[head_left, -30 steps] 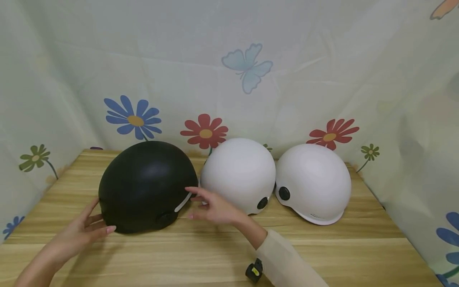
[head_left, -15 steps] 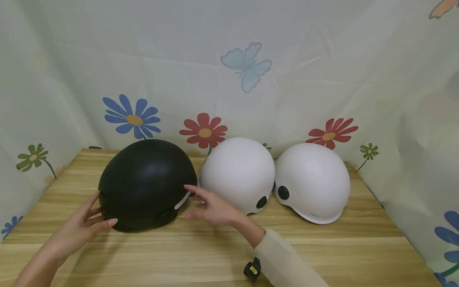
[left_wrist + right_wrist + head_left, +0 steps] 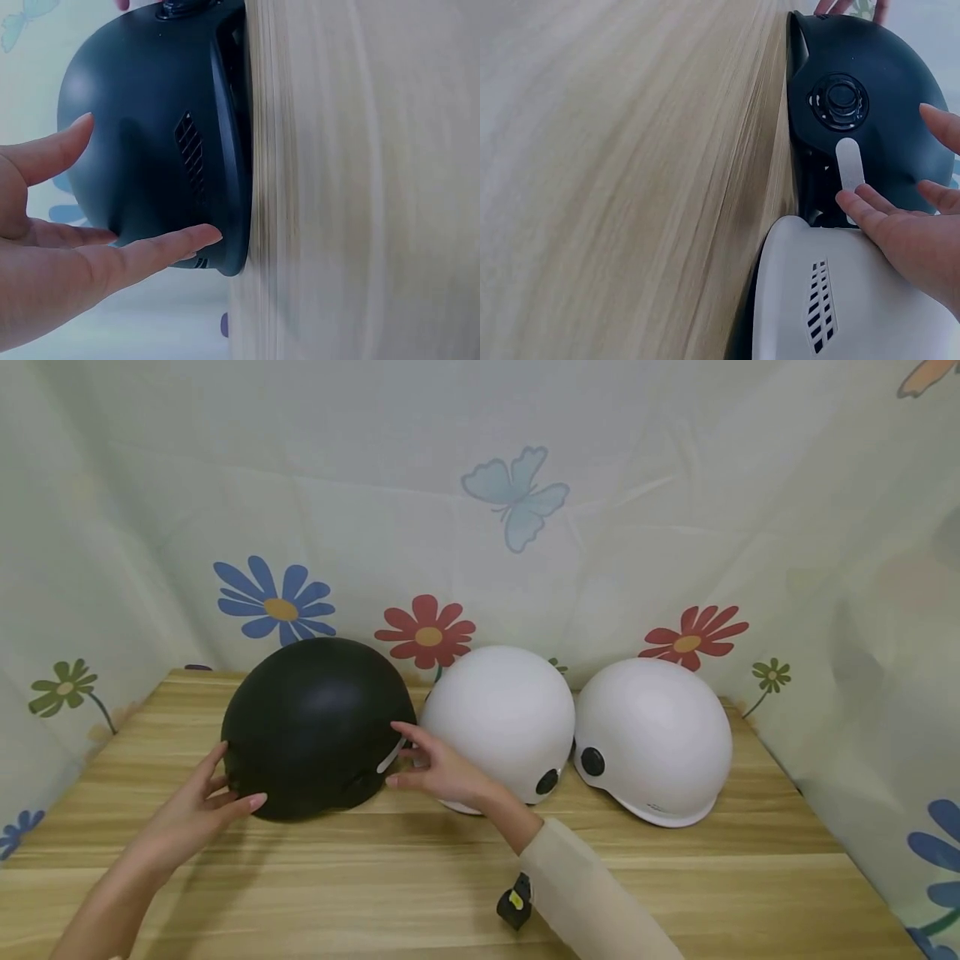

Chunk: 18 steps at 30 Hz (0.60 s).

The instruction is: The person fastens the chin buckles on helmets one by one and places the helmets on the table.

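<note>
A matte black helmet [image 3: 318, 718] sits dome up at the left of the wooden table, level with two white ones. My left hand [image 3: 187, 818] is spread against its left end, fingers extended; the left wrist view shows its fingertips [image 3: 201, 236] by the helmet's lower edge, below a slotted vent [image 3: 190, 150]. At the helmet's right end my right hand [image 3: 450, 772] reaches in with mostly straight fingers. In the right wrist view those fingertips [image 3: 853, 201] lie at a pale strip [image 3: 849, 161] beside a round black fitting [image 3: 838, 101]. The helmet's far side is hidden.
A white helmet [image 3: 498, 718] stands close to the black one's right, partly behind my right hand. Another white helmet [image 3: 652, 735] is further right. A small black device [image 3: 515, 902] shows beside my right sleeve [image 3: 592, 893]. Flower-printed cloth [image 3: 360, 485] rises behind the table [image 3: 360, 885].
The black helmet has shifted backward and a little to the right, both hands moving along with it. The two white helmets have stayed about where they were.
</note>
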### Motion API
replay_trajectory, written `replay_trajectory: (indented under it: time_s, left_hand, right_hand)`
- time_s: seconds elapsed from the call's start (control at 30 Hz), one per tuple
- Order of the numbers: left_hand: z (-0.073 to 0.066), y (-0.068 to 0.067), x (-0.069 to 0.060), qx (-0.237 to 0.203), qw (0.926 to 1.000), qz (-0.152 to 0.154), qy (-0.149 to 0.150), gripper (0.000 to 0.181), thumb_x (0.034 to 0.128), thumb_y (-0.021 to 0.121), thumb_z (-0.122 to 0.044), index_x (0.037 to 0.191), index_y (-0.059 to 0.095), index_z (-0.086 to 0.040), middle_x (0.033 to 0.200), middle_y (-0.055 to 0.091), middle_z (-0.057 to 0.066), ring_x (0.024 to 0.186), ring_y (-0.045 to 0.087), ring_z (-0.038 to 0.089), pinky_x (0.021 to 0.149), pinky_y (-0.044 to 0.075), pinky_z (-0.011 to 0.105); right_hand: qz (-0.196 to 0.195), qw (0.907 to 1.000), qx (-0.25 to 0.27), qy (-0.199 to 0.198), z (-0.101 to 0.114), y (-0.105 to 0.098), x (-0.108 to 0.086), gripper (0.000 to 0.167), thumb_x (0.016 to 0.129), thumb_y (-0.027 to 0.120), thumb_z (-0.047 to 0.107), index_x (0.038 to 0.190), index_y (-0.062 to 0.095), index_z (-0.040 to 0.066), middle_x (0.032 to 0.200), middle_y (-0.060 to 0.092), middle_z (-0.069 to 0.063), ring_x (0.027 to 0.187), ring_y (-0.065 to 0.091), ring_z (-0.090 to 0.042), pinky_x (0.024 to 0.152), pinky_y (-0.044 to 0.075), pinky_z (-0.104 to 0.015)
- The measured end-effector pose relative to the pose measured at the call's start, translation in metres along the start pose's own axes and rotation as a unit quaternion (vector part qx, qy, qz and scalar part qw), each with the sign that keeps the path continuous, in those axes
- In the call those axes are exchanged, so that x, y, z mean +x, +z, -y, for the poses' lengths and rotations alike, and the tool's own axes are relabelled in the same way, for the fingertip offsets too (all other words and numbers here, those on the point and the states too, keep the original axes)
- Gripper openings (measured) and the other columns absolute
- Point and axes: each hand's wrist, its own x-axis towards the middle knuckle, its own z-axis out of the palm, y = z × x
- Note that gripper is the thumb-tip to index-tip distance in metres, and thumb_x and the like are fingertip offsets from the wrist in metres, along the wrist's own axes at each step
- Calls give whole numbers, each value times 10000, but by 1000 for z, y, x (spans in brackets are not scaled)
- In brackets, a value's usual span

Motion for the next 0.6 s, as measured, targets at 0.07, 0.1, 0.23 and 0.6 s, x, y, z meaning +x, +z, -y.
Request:
replay_trajectory:
  time_s: [0.07, 0.1, 0.23, 0.6]
  left_hand:
    - [-1, 1, 2, 1, 10000, -1, 19, 964, 915, 560, -304, 1394, -245, -74, 1356, 60, 454, 1215, 225, 562, 895, 338, 608]
    - [-2, 1, 3, 2, 10000, 5, 27, 963, 918, 556, -303, 1391, -250, -71, 1356, 52, 455, 1215, 219, 564, 897, 329, 615]
    - [-2, 2, 6, -119, 9998, 25, 143, 947, 928, 544, -270, 1386, -258, -59, 1360, 23, 452, 1212, 199, 578, 903, 314, 617]
    - [6, 3, 4, -168, 9995, 15, 249, 924, 931, 541, -240, 1403, -242, -106, 1376, 9, 434, 1223, 190, 568, 889, 382, 535]
  right_hand:
    - [-14, 10000, 9, 30, 0, 0, 1, 738, 834, 662, 74, 1445, 254, 153, 1474, 238, -52, 1279, 360, -266, 976, 372, -382]
    - [-20, 10000, 9, 46, 0, -1, 2, 741, 833, 664, 78, 1445, 254, 160, 1474, 238, -48, 1280, 358, -263, 975, 374, -379]
    - [-76, 9999, -27, 142, -1, -1, 3, 732, 832, 672, 107, 1440, 271, 182, 1466, 254, -25, 1273, 371, -244, 906, 430, -293]
    - [49, 9999, -41, -99, -2, -8, -13, 615, 855, 629, 56, 1399, 341, 70, 1344, 425, -137, 1142, 499, -309, 845, 466, -254]
